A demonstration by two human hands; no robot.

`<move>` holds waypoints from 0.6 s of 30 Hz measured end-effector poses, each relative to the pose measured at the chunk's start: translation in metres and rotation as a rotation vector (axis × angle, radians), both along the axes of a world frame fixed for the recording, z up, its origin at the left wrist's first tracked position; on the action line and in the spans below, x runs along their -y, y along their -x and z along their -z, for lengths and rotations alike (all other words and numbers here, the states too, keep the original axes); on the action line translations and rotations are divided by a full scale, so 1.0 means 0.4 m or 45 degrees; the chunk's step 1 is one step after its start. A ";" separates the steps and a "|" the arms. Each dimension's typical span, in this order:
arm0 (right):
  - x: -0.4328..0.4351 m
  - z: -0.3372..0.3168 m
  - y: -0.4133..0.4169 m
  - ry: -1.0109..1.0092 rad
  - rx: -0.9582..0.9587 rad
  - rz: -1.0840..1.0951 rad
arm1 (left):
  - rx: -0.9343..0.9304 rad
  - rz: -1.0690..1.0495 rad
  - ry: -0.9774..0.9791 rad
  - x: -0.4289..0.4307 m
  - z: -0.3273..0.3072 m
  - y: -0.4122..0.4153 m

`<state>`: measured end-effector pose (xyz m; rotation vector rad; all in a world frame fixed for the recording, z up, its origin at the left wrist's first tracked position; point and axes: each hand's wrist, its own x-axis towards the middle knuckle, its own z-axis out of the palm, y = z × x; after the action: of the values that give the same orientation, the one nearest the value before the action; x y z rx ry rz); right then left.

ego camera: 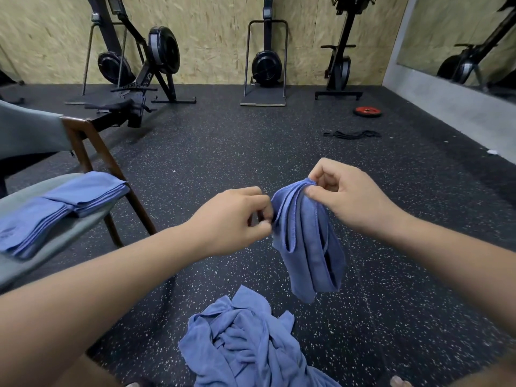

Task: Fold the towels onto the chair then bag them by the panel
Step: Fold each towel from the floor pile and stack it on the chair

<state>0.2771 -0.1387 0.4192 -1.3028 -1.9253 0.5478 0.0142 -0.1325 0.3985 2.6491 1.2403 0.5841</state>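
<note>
One blue towel [307,247] hangs; left hand [231,219] and right hand [346,196] pinch it.

Ahead of me: exercise machine [266,65] upright at the far side — red weight plate [367,111] and black band [352,134] apart on speckled floor [237,146], mirror [460,37] to my right.

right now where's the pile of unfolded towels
Head view, bottom centre: the unfolded towel pile lies on the floor, just below the hanging towel and right of the chair.
</note>
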 end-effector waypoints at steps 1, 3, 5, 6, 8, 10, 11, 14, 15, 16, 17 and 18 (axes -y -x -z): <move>-0.001 0.001 0.002 -0.003 -0.007 -0.002 | -0.008 -0.018 0.006 0.003 0.005 -0.009; -0.002 0.005 0.006 -0.008 -0.012 -0.008 | -0.039 -0.046 -0.005 0.009 0.017 -0.026; -0.003 0.008 0.007 -0.010 -0.015 -0.017 | -0.069 -0.085 -0.032 0.013 0.028 -0.040; -0.003 0.008 0.007 -0.009 -0.018 -0.020 | -0.079 -0.109 -0.043 0.015 0.032 -0.046; -0.002 0.007 0.006 -0.007 -0.023 -0.024 | -0.087 -0.157 -0.059 0.011 0.041 -0.052; 0.000 0.005 0.003 -0.006 -0.030 -0.026 | -0.093 -0.207 -0.062 0.006 0.043 -0.049; 0.000 0.004 0.000 -0.003 -0.030 -0.031 | -0.096 -0.229 -0.051 0.000 0.044 -0.042; 0.000 0.004 -0.007 0.010 0.001 -0.063 | -0.140 -0.271 0.042 -0.019 0.030 -0.017; 0.000 0.005 -0.009 0.012 0.016 -0.077 | -0.152 -0.283 0.070 -0.027 0.022 -0.007; 0.001 0.006 -0.012 0.014 0.032 -0.092 | -0.161 -0.301 0.105 -0.035 0.012 0.004; 0.000 0.007 -0.015 0.021 0.049 -0.105 | -0.162 -0.316 0.140 -0.041 0.001 0.014; -0.001 0.009 -0.018 0.032 0.068 -0.117 | -0.165 -0.336 0.181 -0.046 -0.012 0.025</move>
<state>0.2843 -0.1383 0.4158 -1.2610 -2.0365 0.5902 0.0041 -0.1142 0.4031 2.4586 1.6195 0.3468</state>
